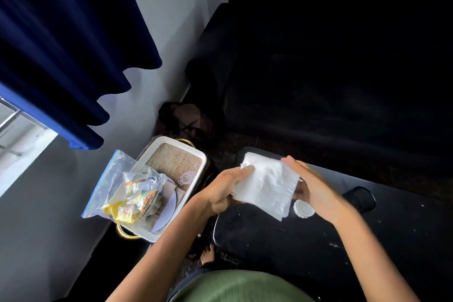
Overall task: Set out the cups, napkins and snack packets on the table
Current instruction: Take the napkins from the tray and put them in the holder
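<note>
1. White paper napkins (pixel 266 185), a thin stack of soft sheets, are held in the air above the near-left corner of the black table (pixel 367 240). They look very light and limp. The lower right corner droops and the sheets fan apart there.
2. The left hand (pixel 224 193) pinches the stack's left edge, thumb on top. The right hand (pixel 311 185) is blurred, its fingers curled around the right edge.
3. Judgement: the sheets would tear or crumple if squeezed, and slide apart if gripped loosely. A flat pinch at the edges, or a palm under the whole stack, should hold them together.
4. A small white cup (pixel 304 208) stands on the table just below the napkins' right edge. Whether it touches them is unclear.
5. Left of the table, a white tray (pixel 199 162) with gold handles holds a woven mat, a clear glass (pixel 187 177) and a plate.
6. A clear zip bag of yellow snack packets (pixel 130 201) rests across the tray's near-left end. It looks crinkly and light, and is best lifted by the bag's top edge.
7. A dark sofa sits beyond the table.
</note>
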Demonstrator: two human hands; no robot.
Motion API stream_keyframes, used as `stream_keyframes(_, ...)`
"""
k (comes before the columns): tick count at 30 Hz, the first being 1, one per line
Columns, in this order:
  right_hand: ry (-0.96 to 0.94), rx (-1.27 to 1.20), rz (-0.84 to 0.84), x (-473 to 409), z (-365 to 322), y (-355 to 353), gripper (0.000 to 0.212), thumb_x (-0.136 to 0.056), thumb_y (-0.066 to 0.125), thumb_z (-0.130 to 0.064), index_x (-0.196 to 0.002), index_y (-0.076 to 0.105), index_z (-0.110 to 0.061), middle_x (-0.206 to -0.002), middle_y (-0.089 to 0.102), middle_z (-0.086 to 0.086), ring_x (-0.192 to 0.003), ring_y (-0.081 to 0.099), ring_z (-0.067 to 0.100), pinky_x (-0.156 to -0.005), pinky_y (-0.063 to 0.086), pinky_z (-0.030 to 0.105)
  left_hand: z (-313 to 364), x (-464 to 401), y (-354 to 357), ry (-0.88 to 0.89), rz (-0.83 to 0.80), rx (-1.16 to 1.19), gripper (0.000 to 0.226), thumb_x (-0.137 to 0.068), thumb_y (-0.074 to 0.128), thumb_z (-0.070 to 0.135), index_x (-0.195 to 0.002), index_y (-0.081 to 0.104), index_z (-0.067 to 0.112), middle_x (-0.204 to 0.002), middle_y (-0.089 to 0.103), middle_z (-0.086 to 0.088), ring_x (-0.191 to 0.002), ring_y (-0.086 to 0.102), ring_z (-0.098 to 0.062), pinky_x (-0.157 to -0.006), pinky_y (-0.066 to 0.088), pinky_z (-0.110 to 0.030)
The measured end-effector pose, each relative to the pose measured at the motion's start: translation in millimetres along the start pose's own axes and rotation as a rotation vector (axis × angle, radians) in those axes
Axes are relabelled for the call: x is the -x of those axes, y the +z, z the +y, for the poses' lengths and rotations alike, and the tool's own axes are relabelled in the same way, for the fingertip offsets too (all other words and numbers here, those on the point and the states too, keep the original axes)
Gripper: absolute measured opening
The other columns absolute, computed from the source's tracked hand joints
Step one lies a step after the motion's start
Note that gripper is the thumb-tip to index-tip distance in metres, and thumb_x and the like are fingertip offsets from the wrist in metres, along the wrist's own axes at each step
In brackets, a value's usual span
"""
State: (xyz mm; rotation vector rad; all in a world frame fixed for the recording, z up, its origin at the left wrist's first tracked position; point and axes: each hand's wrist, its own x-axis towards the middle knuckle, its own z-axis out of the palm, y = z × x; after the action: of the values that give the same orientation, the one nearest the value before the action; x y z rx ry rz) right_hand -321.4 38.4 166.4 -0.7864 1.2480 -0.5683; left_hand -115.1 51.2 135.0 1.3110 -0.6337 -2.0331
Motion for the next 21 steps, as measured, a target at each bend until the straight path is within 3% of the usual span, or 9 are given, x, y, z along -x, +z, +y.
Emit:
stream_keyframes(2,0.036,-0.161,-0.131,0,11,2,0.047,-0.082,0.06,-0.048,-0.117,0.063,-0.018,-0.128,0.059,0.016,-0.117,0.057,0.034,-0.081,0.057,0.032,-2,-2,1,0.009,0.038,-0.001,0.033,-0.092,0.058,0.033,-0.11,0.063,0.006,-0.116,0.061,-0.018,-0.107,0.057,-0.032,-0.104,0.039,-0.045)
stream_keyframes(4,0.003,-0.248,-0.158,-1,20,6,0.043,-0.081,0.064,-0.04,-0.118,0.063,-0.018,-0.126,0.062,0.013,-0.117,0.059,0.03,-0.082,0.056,0.035,-3,-3,2,0.025,0.062,-0.032,0.026,-0.092,0.057,0.032,-0.098,0.071,0.012,-0.109,0.068,-0.013,-0.1,0.063,-0.026,-0.094,0.047,-0.039)
stream_keyframes(7,-0.095,-0.26,-0.01,-4,27,14,0.027,-0.075,0.071,-0.024,-0.102,0.07,-0.022,-0.107,0.072,0.005,-0.101,0.069,0.022,-0.07,0.058,0.033,-3,-3,4,0.066,0.084,-0.1,0.022,-0.094,0.053,0.03,-0.094,0.072,0.019,-0.094,0.073,-0.004,-0.082,0.068,-0.017,-0.071,0.054,-0.029)
stream_keyframes(9,-0.134,-0.193,0.114,-4,28,17,0.016,-0.077,0.071,-0.014,-0.088,0.071,-0.025,-0.09,0.075,-0.002,-0.086,0.072,0.015,-0.058,0.056,0.026,-4,-2,6,0.103,0.11,-0.151,0.024,-0.094,0.053,0.027,-0.105,0.067,0.011,-0.096,0.072,-0.007,-0.083,0.067,-0.018,-0.071,0.053,-0.03)
stream_keyframes(11,-0.142,-0.117,0.197,-6,30,18,0.017,-0.081,0.069,-0.009,-0.09,0.068,-0.023,-0.084,0.074,-0.004,-0.08,0.072,0.013,-0.054,0.053,0.022,-5,-3,6,0.141,0.129,-0.178,0.023,-0.094,0.054,0.022,-0.108,0.065,0.008,-0.098,0.071,-0.01,-0.084,0.066,-0.02,-0.071,0.054,-0.03)
stream_keyframes(15,-0.149,-0.172,0.309,-8,31,21,0.013,-0.081,0.069,-0.008,-0.086,0.065,-0.02,-0.082,0.073,-0.003,-0.078,0.071,0.015,-0.056,0.056,0.029,-7,-4,8,0.124,0.126,0.087,0.028,-0.091,0.056,0.029,-0.111,0.067,0.013,-0.103,0.071,-0.009,-0.09,0.069,-0.02,-0.075,0.055,-0.031)
stream_keyframes(17,-0.162,-0.27,0.331,-9,31,25,0.013,-0.081,0.068,-0.006,-0.087,0.065,-0.017,-0.087,0.072,0.0,-0.082,0.07,0.02,-0.065,0.059,0.037,-8,-2,11,0.093,0.1,0.291,0.034,-0.089,0.058,0.037,-0.106,0.068,0.01,-0.092,0.072,-0.005,-0.08,0.071,-0.015,-0.069,0.056,-0.028)
stream_keyframes(21,-0.173,-0.403,0.351,-10,31,36,0.027,-0.085,0.062,-0.002,-0.111,0.061,-0.008,-0.106,0.069,0.009,-0.099,0.066,0.026,-0.086,0.055,0.049,-18,1,22,0.007,0.038,0.367,0.049,-0.086,0.056,0.049,-0.112,0.067,0.008,-0.097,0.073,-0.008,-0.085,0.071,-0.018,-0.069,0.057,-0.029)
